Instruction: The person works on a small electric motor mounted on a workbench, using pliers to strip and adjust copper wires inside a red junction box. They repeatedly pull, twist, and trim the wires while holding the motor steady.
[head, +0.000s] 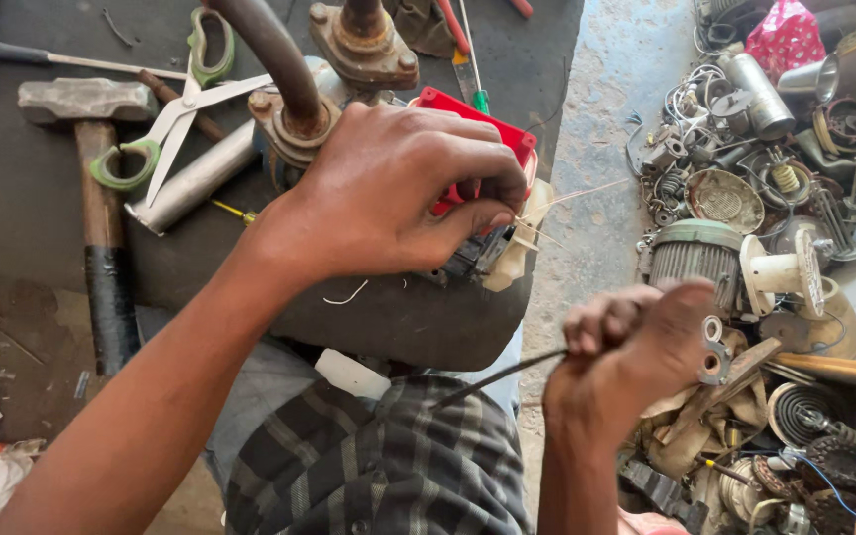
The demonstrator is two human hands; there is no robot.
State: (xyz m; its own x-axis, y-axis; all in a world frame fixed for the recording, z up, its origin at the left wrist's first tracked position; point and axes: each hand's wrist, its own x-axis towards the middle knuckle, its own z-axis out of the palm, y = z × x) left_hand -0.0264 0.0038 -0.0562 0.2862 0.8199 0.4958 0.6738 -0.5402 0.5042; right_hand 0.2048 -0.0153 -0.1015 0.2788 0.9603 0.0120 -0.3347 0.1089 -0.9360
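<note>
Here the left hand [398,188] closes over a small red-and-white plastic motor part [492,213] on the dark rubber mat [32,208], while the right hand [636,347], nearer and to the right, is a tight fist around a thin dark metal tool [497,378]. Green-handled scissors [175,109] and a steel hammer with wooden handle [91,188] lie far left; scrap coils and motors [745,208] crowd the concrete floor right.

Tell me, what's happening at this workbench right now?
A person is working over a small motor unit with a red plastic part on a dark mat. The left hand clamps down on it, while the right hand is fisted around a thin dark tool. A hammer and scissors lie beside it; scrap parts cover the floor.
</note>
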